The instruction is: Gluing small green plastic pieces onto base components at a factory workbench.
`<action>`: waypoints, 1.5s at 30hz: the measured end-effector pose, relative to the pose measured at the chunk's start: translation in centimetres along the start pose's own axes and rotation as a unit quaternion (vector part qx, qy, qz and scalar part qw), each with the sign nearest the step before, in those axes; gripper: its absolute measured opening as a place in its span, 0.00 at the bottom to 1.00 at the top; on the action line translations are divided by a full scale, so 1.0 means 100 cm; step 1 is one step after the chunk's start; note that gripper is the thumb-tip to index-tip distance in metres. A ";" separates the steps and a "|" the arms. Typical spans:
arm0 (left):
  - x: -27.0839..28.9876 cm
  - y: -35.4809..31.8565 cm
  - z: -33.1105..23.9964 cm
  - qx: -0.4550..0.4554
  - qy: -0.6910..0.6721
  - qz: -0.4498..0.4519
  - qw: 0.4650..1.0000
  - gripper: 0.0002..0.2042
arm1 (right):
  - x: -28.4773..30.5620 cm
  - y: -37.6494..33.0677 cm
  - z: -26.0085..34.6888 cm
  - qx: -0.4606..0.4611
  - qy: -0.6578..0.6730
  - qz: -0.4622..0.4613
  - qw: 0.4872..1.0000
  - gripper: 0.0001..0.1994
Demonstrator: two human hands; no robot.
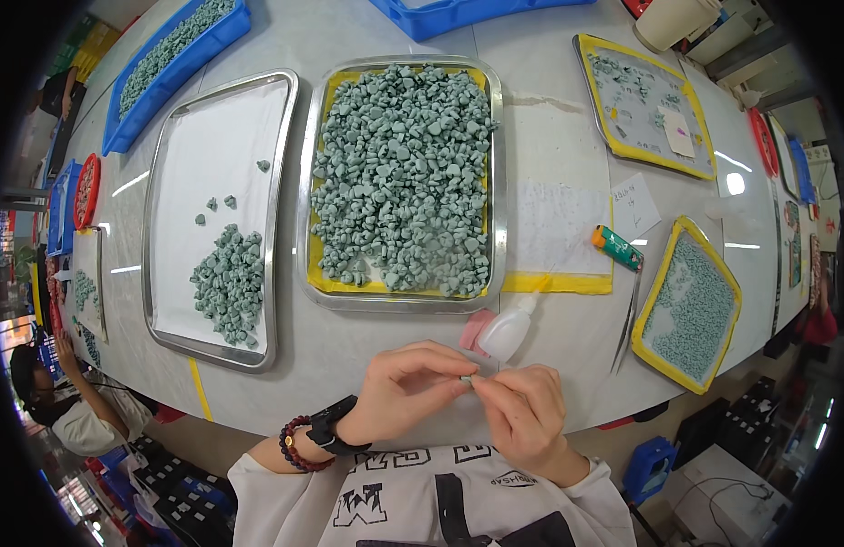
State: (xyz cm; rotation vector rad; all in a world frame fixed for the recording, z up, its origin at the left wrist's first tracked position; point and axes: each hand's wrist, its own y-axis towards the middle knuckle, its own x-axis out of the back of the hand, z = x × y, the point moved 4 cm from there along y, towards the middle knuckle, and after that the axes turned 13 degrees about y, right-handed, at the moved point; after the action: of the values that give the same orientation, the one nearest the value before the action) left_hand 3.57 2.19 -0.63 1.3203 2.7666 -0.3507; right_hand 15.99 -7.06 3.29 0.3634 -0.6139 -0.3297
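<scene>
My left hand point(408, 383) pinches a small grey-green piece point(467, 378) between thumb and forefinger, just in front of me. On the piece's other side, my right hand point(524, 406) has its fingertips closed together against it. Straight ahead stands a metal tray point(497, 182) with a yellow-edged liner, heaped with grey-green pieces point(404, 164). To its left, a second metal tray point(285, 155) lined in white holds a smaller pile point(229, 287) and a few loose pieces. A white squeeze bottle point(507, 334) with a pink end lies just beyond my hands.
Tweezers point(627, 319) and a green-and-orange tool point(617, 248) lie at right, near a yellow-edged tray point(654, 333) of small pieces. Another yellow-edged tray point(613, 137) is farther back. A blue bin point(231, 41) stands far left. A co-worker point(85, 401) sits at left.
</scene>
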 end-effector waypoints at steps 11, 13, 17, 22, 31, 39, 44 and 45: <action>0.000 -0.001 0.001 -0.001 -0.078 0.022 0.997 0.11 | 0.008 0.005 -0.013 -0.140 0.202 -0.004 0.969 0.11; -0.001 -0.001 0.000 0.003 -0.076 0.035 0.997 0.11 | 0.008 0.006 -0.016 -0.152 0.219 0.005 0.964 0.11; 0.000 -0.001 -0.002 0.007 -0.061 0.034 0.998 0.12 | 0.008 0.008 -0.017 -0.141 0.209 0.020 0.967 0.10; 0.001 -0.001 -0.003 -0.013 -0.024 0.032 0.999 0.12 | 0.009 0.011 -0.014 -0.120 0.180 0.036 0.976 0.09; 0.003 -0.003 -0.011 -0.088 0.106 0.009 0.990 0.14 | 0.006 0.010 -0.019 -0.184 0.233 0.025 0.955 0.08; 0.005 -0.003 -0.017 -0.114 0.168 -0.006 0.979 0.15 | 0.005 0.015 -0.022 -0.205 0.268 0.044 0.940 0.08; 0.004 -0.003 -0.016 -0.110 0.160 -0.014 0.981 0.15 | 0.005 0.014 -0.019 -0.164 0.240 0.029 0.956 0.08; 0.004 -0.003 -0.016 -0.108 0.159 -0.018 0.981 0.15 | 0.006 0.014 -0.018 -0.146 0.227 0.024 0.963 0.08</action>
State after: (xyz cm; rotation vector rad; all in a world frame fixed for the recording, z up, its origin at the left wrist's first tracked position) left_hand 3.16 2.71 0.86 1.3771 2.9745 0.1741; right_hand 17.79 -5.63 2.84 0.1305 -0.1197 -0.2726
